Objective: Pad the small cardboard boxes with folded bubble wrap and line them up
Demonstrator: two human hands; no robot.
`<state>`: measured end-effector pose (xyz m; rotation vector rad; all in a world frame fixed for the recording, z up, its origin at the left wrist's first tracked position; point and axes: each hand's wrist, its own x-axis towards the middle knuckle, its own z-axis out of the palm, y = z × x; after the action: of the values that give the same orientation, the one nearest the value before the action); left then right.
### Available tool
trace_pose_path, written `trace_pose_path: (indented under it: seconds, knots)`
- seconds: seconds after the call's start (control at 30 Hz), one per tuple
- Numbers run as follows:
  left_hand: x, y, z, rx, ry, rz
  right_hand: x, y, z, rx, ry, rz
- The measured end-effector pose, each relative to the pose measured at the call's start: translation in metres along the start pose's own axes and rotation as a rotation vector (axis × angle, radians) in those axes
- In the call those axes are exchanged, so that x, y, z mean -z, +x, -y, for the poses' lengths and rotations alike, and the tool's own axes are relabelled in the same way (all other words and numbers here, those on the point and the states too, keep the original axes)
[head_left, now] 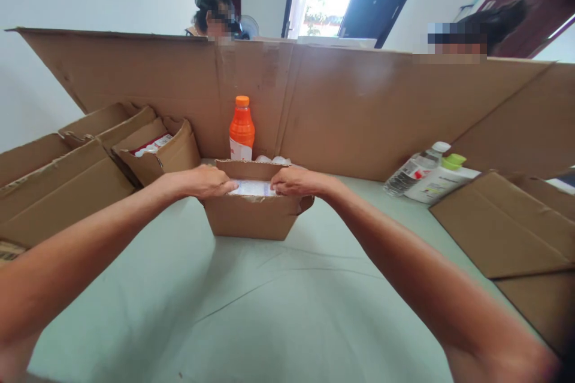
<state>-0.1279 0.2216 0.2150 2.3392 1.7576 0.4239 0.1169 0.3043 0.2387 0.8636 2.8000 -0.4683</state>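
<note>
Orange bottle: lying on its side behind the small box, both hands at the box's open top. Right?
Not quite. The head view shows the orange bottle standing upright, cap up, against the cardboard wall. The rest holds: it is behind the small box, and the left hand and right hand are at the box's open top.

The small box (251,215) under both hands is plain brown corrugated cardboard, matt and slightly creased at its flaps. What lies inside it (252,188) looks like white glossy packaging, perhaps plastic film, though the view is too tight to be sure. The table cover (251,311) is a pale green sheet, smooth with a soft sheen and faint wrinkles. The orange bottle (241,128) is shiny plastic. The tall cardboard screen (359,114) behind is dull and scuffed.
</note>
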Motion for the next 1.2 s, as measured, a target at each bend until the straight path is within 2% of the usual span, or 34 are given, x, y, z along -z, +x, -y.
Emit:
trace_pose_path:
  seconds: [0.03,0.1,0.13,0.2,0.23,0.27,0.3,0.4,0.5,0.57,0.67,0.77,0.87,0.97,1.1,1.2]
  knots:
    - [0.0,-0.002,-0.001,-0.005,-0.016,0.053,-0.001,-0.002,-0.002,0.001,0.033,-0.029]
    - [0.003,-0.015,-0.001,-0.013,-0.042,0.086,-0.008,-0.019,-0.009,-0.024,0.104,-0.221]
    - [0.004,-0.025,0.0,-0.007,-0.064,0.018,-0.014,-0.032,-0.012,-0.044,0.151,-0.349]
    - [-0.001,-0.052,0.004,0.063,-0.124,-0.259,-0.035,-0.062,-0.02,-0.103,0.247,-0.588]
    - [-0.009,-0.066,0.006,0.126,-0.17,-0.396,-0.05,-0.076,-0.024,-0.137,0.289,-0.661]
    - [-0.021,-0.079,0.01,0.21,-0.233,-0.497,-0.067,-0.089,-0.028,-0.174,0.332,-0.715]
    - [-0.035,-0.09,0.013,0.293,-0.307,-0.55,-0.084,-0.098,-0.031,-0.205,0.376,-0.759]
    - [-0.088,-0.105,0.019,0.432,-0.582,-0.495,-0.131,-0.108,-0.035,-0.305,0.463,-0.935]
    - [-0.127,-0.096,0.014,0.462,-0.794,-0.429,-0.157,-0.1,-0.033,-0.405,0.563,-1.108]
    - [-0.139,-0.086,0.005,0.474,-0.851,-0.44,-0.163,-0.092,-0.031,-0.411,0.656,-1.055]
    - [-0.145,-0.078,-0.009,0.495,-0.893,-0.492,-0.167,-0.075,-0.028,-0.323,0.758,-0.788]
    - [-0.151,-0.088,-0.021,0.482,-0.898,-0.544,-0.17,-0.053,-0.024,-0.266,0.836,-0.667]
    - [-0.16,-0.123,-0.032,0.497,-0.87,-0.586,-0.172,-0.027,-0.017,-0.257,0.91,-0.652]
    - [-0.17,-0.177,-0.039,0.577,-0.884,-0.631,-0.172,0.011,0.001,-0.144,0.96,-0.569]
    - [-0.172,-0.246,-0.025,0.759,-0.883,-0.793,-0.175,0.088,0.055,0.116,1.028,-0.455]
    - [-0.162,-0.271,0.001,0.854,-0.81,-0.94,-0.182,0.15,0.108,0.261,1.016,-0.402]
